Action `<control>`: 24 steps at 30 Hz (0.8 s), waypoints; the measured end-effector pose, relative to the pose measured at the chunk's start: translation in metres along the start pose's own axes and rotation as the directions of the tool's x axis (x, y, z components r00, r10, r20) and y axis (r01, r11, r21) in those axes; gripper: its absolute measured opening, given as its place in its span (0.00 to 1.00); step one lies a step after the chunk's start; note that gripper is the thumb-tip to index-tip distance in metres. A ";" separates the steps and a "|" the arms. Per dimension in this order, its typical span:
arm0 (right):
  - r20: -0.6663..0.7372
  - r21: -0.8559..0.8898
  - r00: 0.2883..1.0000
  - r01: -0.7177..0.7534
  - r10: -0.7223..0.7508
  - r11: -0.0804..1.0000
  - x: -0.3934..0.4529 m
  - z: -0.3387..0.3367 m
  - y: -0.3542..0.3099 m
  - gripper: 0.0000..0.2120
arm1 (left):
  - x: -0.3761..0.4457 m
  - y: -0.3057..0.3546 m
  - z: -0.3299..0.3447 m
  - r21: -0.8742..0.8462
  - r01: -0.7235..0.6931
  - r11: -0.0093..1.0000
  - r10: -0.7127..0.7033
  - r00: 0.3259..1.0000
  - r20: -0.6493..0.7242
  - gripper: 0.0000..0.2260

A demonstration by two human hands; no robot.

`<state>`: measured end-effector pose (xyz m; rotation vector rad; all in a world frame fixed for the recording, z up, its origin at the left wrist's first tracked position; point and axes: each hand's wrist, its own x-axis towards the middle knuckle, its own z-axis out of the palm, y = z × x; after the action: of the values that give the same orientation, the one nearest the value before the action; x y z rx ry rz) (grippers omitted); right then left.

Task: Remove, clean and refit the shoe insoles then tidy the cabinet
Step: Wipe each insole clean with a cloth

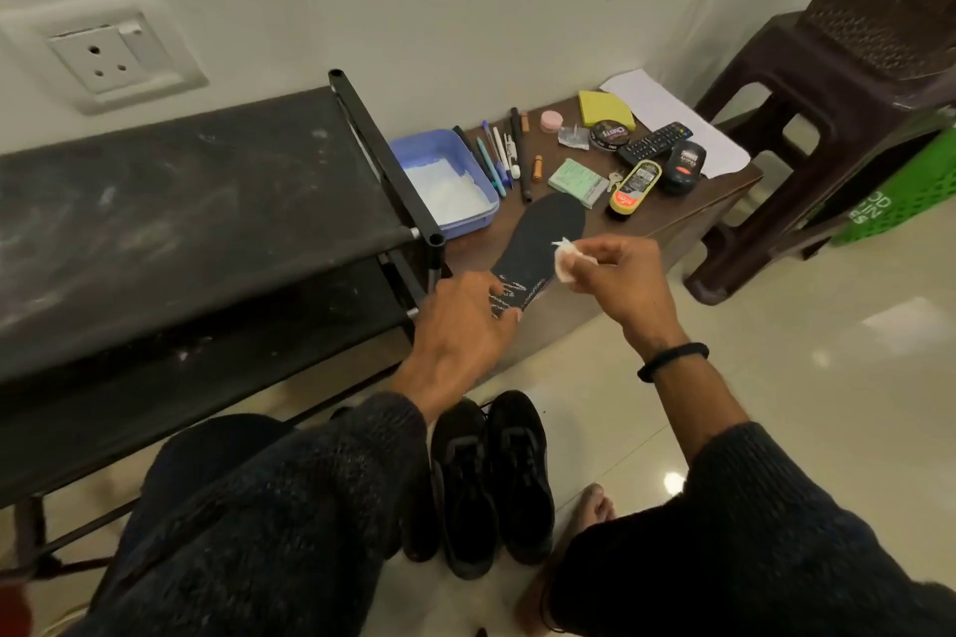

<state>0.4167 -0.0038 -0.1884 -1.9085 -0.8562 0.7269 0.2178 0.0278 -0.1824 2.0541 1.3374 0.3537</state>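
- Left hand (465, 321): fingers spread and fairly straight, tips pressing the heel end of the black insole (538, 248); not curled round it.
- Insole lies flat on the low brown table (688, 212), toe end pointing away from both hands, white print at the heel just under the left fingertips.
- Right hand (615, 279): fingers curled, pinching a small white wad of tissue (564, 259) that touches the insole's right edge. Black band on that wrist.
- Pair of black shoes (491, 476) on the floor below and between the two forearms, side by side.
- Black shoe rack (196, 202) to the left of the left hand, top shelf dusty.
- Beyond the hands: blue tray (445, 176), pens, polish tins, remote.
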 end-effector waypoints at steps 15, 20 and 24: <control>0.058 -0.583 0.971 0.220 -0.230 0.782 0.034 0.037 0.018 0.11 | 0.014 -0.013 0.028 0.217 0.072 0.974 -0.076 0.997 0.010 0.21; 0.112 -0.592 0.973 0.229 -0.202 0.773 0.033 0.038 0.017 0.12 | 0.014 -0.014 0.029 0.214 0.059 0.975 -0.062 0.998 0.009 0.21; 0.131 -0.596 0.976 0.219 -0.176 0.773 0.033 0.040 0.020 0.07 | 0.012 -0.015 0.029 0.188 0.054 0.981 -0.056 0.998 0.008 0.23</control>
<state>0.4105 0.0348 -0.2280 -2.3073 -1.4463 0.4051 0.2284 0.0320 -0.2158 2.1635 1.4651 0.1955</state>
